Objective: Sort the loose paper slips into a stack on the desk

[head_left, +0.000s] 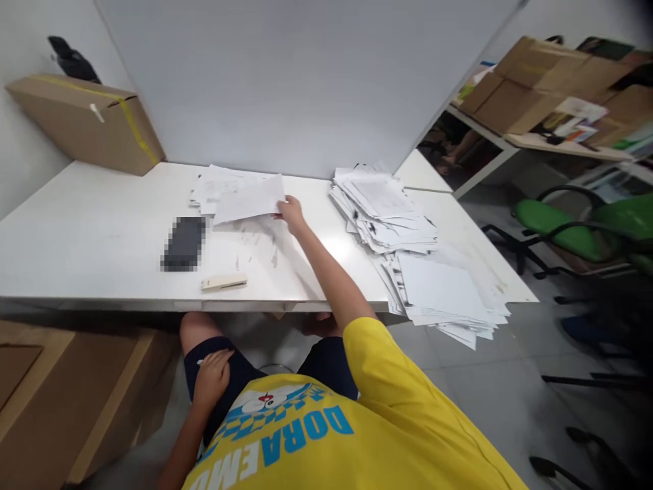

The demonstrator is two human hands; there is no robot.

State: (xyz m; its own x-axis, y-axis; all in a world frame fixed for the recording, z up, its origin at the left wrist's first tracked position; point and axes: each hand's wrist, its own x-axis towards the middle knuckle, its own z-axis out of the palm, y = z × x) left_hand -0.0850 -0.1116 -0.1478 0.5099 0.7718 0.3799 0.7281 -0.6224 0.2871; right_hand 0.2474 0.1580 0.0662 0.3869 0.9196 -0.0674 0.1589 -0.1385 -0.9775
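Observation:
My right hand (290, 209) is closed on the right edge of a white paper sheet (249, 199), which is lifted and tilted over the table. Behind that sheet lies a small spread of papers (207, 187). My left hand (214, 374) rests on my left thigh with its fingers laid flat, holding nothing. A cream stapler (224, 282) lies near the table's front edge. Left of the papers is a dark rectangular object (183, 243), pixelated in the picture. On the right stand two untidy stacks, a rear paper stack (385, 207) and a front paper stack (443, 289).
A cardboard box (92, 122) stands at the table's back left. The white table (102, 231) meets a grey partition (296, 82). The front stack overhangs the table edge. Green chairs (556, 228) and a shelf with boxes (530, 82) are at right; cardboard (81, 401) sits at lower left.

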